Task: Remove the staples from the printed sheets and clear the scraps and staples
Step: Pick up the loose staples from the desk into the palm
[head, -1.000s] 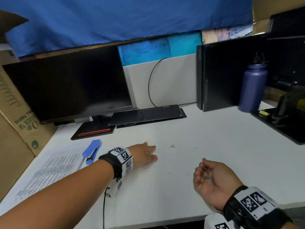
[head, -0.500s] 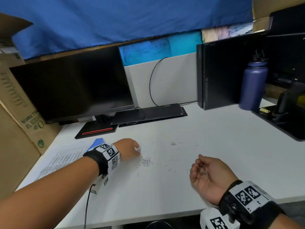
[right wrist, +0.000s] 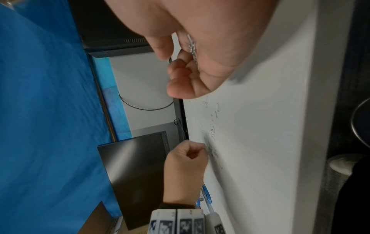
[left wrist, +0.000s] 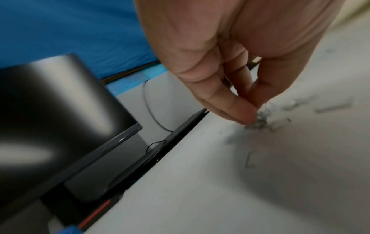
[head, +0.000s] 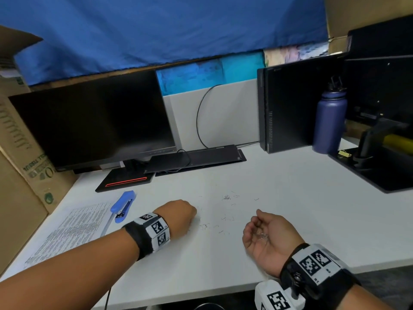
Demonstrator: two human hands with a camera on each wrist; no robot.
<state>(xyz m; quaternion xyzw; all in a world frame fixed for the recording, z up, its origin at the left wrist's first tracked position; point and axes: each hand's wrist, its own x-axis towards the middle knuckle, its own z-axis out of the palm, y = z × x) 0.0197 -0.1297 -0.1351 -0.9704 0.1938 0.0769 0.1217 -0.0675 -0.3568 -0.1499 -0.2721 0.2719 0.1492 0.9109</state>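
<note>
— Back toward the stapler comes the left hand (head: 178, 217)! A second ago it lay flat and stretched out further right on the desk; now it has pulled in and bunched up, and a whole scatter of loose staples (head: 226, 197) that it was covering is out in the open.

— What is that hand doing now?

— Fingers drawn together, tips down on the white desk (head: 290, 198). From the left wrist view, the thumb and fingertips (left wrist: 243, 113) are pinching at a little tangle of staples right on the surface. Blurry, mind you, but the clump is touching the fingertips.

— And the right hand?

— Right hand (head: 267, 239) hardly shifted. Palm up, fingers curled into a cup, its edge resting on the desk near the front. A few collected staples glint in the palm.

— Where are the rest of the staples?

— Spread between the two hands and further back, with a small knot of them toward the middle of the desk.

— The sheets?

— Printed sheets (head: 69, 231) lie flat at the left end of the desk, with the blue stapler (head: 123, 205) resting on their far right corner, just beside the left wrist. Behind it all, the dark monitor (head: 93, 124), and a purple bottle (head: 329, 121) standing off to the right.
</note>
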